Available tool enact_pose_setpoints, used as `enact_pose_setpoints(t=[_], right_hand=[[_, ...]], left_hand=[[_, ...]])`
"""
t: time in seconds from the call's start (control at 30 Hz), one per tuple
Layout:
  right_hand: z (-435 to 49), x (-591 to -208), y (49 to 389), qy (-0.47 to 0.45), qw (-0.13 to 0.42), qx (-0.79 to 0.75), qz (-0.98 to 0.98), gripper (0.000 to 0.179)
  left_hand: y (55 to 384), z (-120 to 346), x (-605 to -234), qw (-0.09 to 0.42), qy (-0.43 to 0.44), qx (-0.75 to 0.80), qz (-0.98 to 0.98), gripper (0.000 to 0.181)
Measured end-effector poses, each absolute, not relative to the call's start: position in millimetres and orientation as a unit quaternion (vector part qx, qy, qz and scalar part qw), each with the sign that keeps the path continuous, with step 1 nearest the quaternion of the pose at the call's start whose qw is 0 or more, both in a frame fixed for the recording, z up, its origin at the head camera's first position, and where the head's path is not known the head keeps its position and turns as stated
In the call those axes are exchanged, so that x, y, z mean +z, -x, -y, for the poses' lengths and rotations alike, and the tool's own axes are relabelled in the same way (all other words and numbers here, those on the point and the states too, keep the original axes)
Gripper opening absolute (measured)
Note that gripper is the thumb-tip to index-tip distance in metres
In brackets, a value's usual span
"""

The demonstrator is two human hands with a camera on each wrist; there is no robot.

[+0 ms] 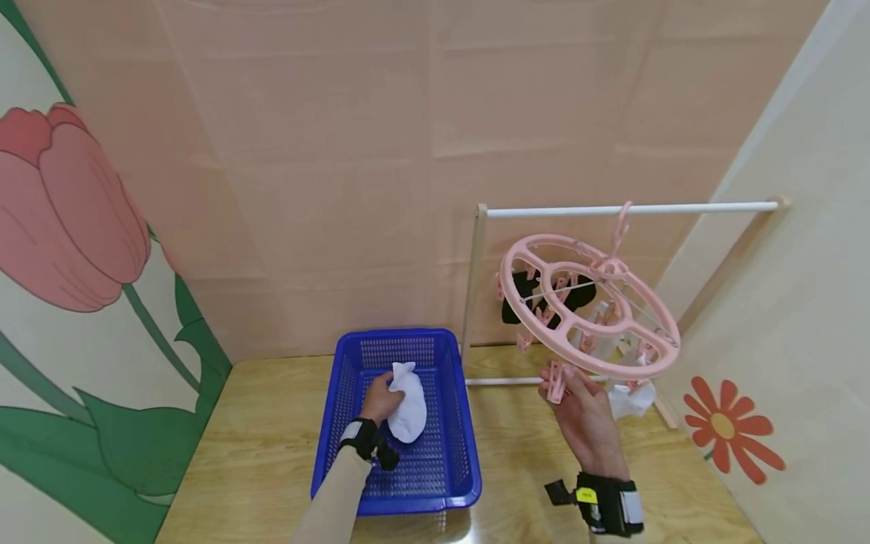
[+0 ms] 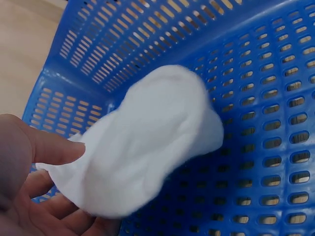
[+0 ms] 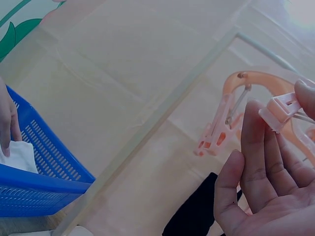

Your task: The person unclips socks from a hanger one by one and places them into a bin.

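A white sock (image 1: 410, 412) lies in the blue plastic basket (image 1: 464, 461). My left hand (image 1: 383, 398) holds it near one end; in the left wrist view the thumb is on top of the sock (image 2: 147, 132) and the other fingers are underneath. On the right, a pink round clip hanger (image 1: 553, 344) hangs tilted. My right hand (image 1: 590, 423) pinches one of its pink clothespins (image 1: 556, 382) below the near rim. In the right wrist view, that clothespin (image 3: 280, 109) sits between thumb and fingers, with nothing visible in it.
The hanger hooks over a white rail (image 1: 544, 212) on a stand. Black cloth pieces (image 1: 579, 295) hang at its far side, and a white piece (image 1: 632, 399) at the near right. Wooden tabletop (image 1: 258, 438) surrounds the basket. A wall (image 1: 802, 317) stands close on the right.
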State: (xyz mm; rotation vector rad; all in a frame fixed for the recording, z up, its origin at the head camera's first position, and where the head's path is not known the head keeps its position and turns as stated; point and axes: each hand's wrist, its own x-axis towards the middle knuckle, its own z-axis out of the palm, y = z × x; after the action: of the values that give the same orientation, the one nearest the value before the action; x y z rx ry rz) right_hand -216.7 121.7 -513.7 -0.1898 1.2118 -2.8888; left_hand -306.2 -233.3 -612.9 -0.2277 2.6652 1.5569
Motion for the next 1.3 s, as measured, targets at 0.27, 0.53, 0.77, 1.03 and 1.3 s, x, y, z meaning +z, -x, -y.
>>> enact_pose_setpoints(t=[0.27, 0.53, 0.77, 1.03, 1.3], right_hand=[[-121.9, -514.1, 215.6, 0.054, -0.001, -0.918, -0.393, 0.029], [-122.3, -515.3, 213.6, 0.050, -0.005, -0.918, -0.393, 0.029], [-120.5, -516.8, 214.4, 0.061, -0.006, -0.915, -0.398, 0.030], [-121.3, -514.5, 215.1, 0.050, -0.005, -0.908, -0.417, 0.027], [-123.0, -513.0, 216.1, 0.053, -0.013, -0.903, -0.427, 0.027]], left_hand=[[306.9, 235.3, -609.6, 0.031, 0.103, 0.484, -0.869, 0.055], [306.0, 233.6, -603.2, 0.018, 0.116, 0.459, -0.881, 0.054], [302.7, 232.7, -602.3, 0.006, 0.119, 0.431, -0.894, 0.068], [296.5, 223.9, -576.7, -0.087, 0.103, 0.426, -0.895, 0.057], [279.2, 198.2, -508.7, -0.138, 0.004, 0.481, -0.866, 0.046]])
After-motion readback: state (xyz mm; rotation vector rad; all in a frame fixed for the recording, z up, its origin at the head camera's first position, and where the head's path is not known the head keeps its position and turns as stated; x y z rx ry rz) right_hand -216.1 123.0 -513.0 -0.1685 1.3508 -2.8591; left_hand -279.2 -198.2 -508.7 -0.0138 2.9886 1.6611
